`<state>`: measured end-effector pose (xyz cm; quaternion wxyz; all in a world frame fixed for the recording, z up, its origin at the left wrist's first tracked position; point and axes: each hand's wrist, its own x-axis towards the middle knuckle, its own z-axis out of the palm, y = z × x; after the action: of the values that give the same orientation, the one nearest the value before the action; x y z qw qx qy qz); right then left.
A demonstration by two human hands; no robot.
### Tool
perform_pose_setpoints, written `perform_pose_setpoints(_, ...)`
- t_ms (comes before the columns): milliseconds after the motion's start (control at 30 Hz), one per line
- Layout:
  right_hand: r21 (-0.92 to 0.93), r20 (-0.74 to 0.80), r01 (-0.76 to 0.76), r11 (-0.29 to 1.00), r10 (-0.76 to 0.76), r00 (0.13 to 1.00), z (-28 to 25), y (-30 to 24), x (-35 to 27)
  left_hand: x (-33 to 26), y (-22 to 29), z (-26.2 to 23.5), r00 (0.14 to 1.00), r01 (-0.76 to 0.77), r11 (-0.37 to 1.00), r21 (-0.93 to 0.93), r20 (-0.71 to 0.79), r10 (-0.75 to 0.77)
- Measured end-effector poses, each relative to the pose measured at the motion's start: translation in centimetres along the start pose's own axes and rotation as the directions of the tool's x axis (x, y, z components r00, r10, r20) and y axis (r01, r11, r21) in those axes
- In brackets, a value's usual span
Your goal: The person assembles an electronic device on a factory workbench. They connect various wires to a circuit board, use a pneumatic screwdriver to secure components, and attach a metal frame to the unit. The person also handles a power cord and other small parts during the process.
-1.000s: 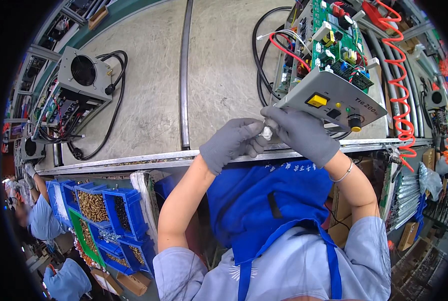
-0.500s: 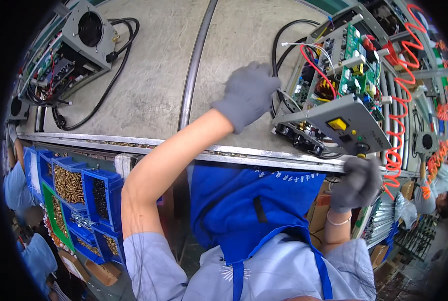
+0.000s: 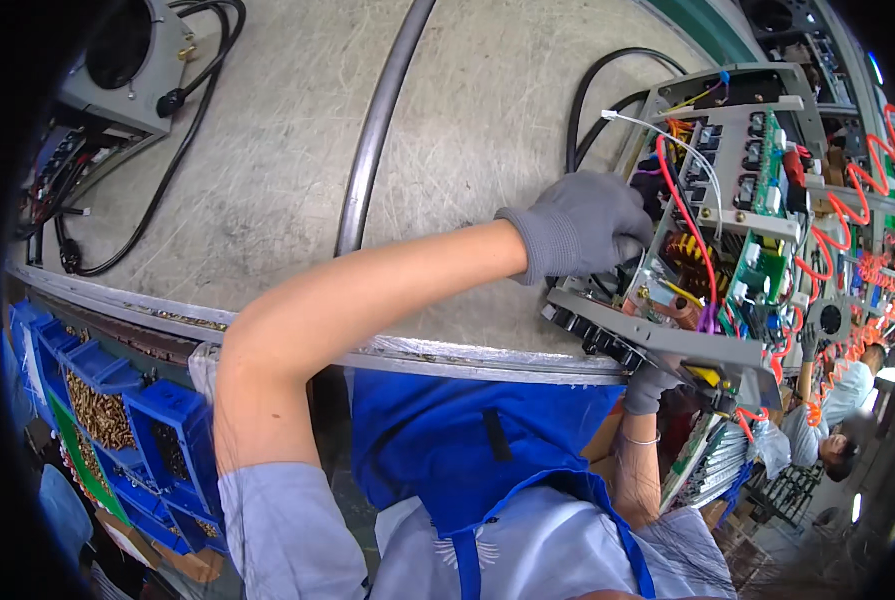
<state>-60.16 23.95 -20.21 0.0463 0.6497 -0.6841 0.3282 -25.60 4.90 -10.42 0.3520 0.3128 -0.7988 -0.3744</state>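
- Your left hand [image 3: 585,222], in a grey knit glove, is reaching across the desk [image 3: 267,190] into the open electronics unit [image 3: 727,230]. Its fingers curl into the wiring on the unit's left side, but I can't tell if they're actually pinching anything, since the tips are buried among the cables.
- Your right hand [image 3: 652,385], grey glove too, is down below the desk's near edge, gripping the underside of the unit's grey front panel [image 3: 657,345] with fingers clenched around it.
- The unit sits at the near right edge of the desk, with the panel hanging over the metal rim. You can see a green circuit board [image 3: 767,170], copper coils and red, white and yellow wires inside.
- Black cables [image 3: 592,100] loop out from the unit's far left side over the desk.
- A curved metal rail [image 3: 377,120] runs across the desk from far to near.
- Another grey unit with a fan [image 3: 127,55] and its own black lead sits at the far left corner.
- Blue parts bins [image 3: 117,400] with brass-coloured bits hang below the near left edge.
- Orange coiled hoses [image 3: 857,260] dangle off to the right.
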Motion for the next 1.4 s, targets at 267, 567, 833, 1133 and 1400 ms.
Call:
perform_pose_setpoints(267, 0.314, 0.375, -0.302, 0.9, 0.175, 0.91, -1.7, 2.7, -1.5, 3.2, -1.6, 0.1, 0.977, 0.017, 0.996, -0.086, 0.211, 0.002)
perform_pose_setpoints(567, 0.431, 0.539, -0.546, 0.718, 0.28, 0.794, -2.2, 4.1, -1.2, 4.0, -0.9, 0.1, 0.951, -0.018, 0.997, 0.071, 0.309, -0.005)
perform_pose_setpoints(833, 0.242, 0.436, -0.429, 0.87, 0.298, 0.849, -2.1, 3.3, -0.1, 3.6, -1.1, 0.6, 0.957, -0.08, 0.989, 0.122, 0.288, 0.042)
perform_pose_setpoints(1133, 0.224, 0.455, -0.18, 0.958, 0.061, 0.888, -2.2, 2.7, -1.0, 4.5, -1.7, 0.7, 0.919, -0.27, 0.952, 0.141, 0.332, 0.211)
perform_pose_setpoints(1400, 0.509, 0.484, -0.508, 0.695, 0.257, 0.836, -0.9, 3.7, -3.1, 3.1, -1.3, 1.1, 0.909, -0.299, 0.94, 0.164, 0.35, 0.227)
